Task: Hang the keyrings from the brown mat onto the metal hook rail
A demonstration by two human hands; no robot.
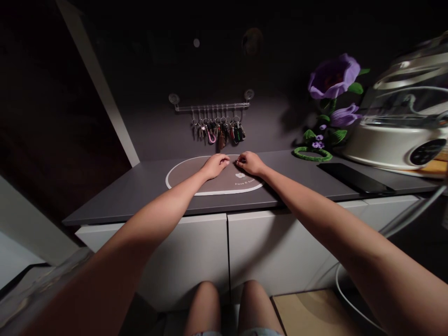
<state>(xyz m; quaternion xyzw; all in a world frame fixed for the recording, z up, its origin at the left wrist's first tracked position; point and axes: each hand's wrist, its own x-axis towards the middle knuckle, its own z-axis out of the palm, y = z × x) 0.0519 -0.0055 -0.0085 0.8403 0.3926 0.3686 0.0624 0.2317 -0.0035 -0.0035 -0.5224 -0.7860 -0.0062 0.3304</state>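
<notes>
My left hand (215, 166) rests over the brown oval mat (187, 175) on the counter. Its fingers are loosely curled, with a gap between thumb and fingers and nothing visible in it. Just to the right, my right hand (250, 163) is closed in a pinch above the mat's right part. A small dark thing (238, 162) shows at its fingertips, too small to name. The mat has a white rim, a white flower print and lettering near my right hand. The two hands are close together but apart.
Behind the hands, a clear rack (213, 108) on the wall carries several hanging keys (220, 133). To the right stand purple artificial flowers (334, 77) with a green ring base, a black phone (355, 178) lying flat, and a white appliance (388, 144). White cabinets (196, 252) lie below.
</notes>
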